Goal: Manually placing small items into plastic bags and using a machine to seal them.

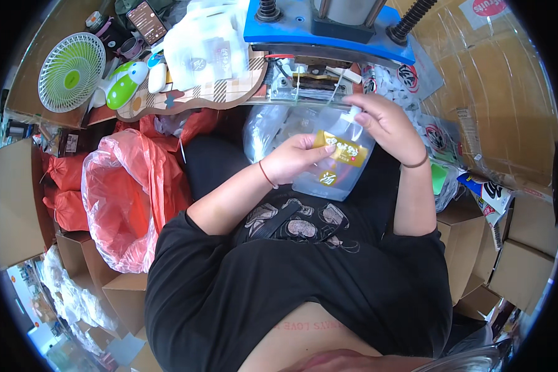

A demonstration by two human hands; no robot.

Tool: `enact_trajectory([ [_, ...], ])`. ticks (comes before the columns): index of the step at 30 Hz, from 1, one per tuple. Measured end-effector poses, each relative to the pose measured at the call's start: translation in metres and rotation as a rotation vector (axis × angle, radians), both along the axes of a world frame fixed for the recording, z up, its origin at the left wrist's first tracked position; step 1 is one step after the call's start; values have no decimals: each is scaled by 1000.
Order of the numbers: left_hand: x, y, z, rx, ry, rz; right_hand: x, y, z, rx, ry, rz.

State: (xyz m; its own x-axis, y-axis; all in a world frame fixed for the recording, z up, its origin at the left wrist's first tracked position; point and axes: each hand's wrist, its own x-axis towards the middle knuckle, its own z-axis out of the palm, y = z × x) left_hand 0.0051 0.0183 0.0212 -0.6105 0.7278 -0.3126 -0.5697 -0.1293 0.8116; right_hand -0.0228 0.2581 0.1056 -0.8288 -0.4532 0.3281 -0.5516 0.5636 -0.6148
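Observation:
A translucent spouted pouch with gold printed labels is held upright in front of my body, tilted a little. My left hand pinches it at its left side, the thumb lying over the upper gold label. At the pouch's top corner, my right hand has its fingers closed around the small white spout. Whether the spout carries a separate cap, I cannot tell. Just beyond the pouch, the work edge of a blue press machine faces me. Clear plastic bags lie behind my left hand.
Flat pouches are stacked on the table left of the press, near a green-and-white fan and a phone. An open red bag stands at left. Small white parts are heaped at right by a cardboard box.

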Motion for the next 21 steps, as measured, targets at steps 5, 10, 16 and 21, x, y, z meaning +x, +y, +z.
enact_trajectory([
  [5, -29, -3, 1, -1, -46, 128, 7, 33, -6, -36, -90, -372],
  [10, -74, -7, -11, 53, -118, 209, 15, 13, -33, 17, -111, -375],
  [16, -122, -66, -37, -845, 1049, 879, 20, 23, -40, -105, -32, -351],
  [21, -97, -131, -28, -1330, 1909, 463, 24, 24, -36, -307, -404, -385],
])
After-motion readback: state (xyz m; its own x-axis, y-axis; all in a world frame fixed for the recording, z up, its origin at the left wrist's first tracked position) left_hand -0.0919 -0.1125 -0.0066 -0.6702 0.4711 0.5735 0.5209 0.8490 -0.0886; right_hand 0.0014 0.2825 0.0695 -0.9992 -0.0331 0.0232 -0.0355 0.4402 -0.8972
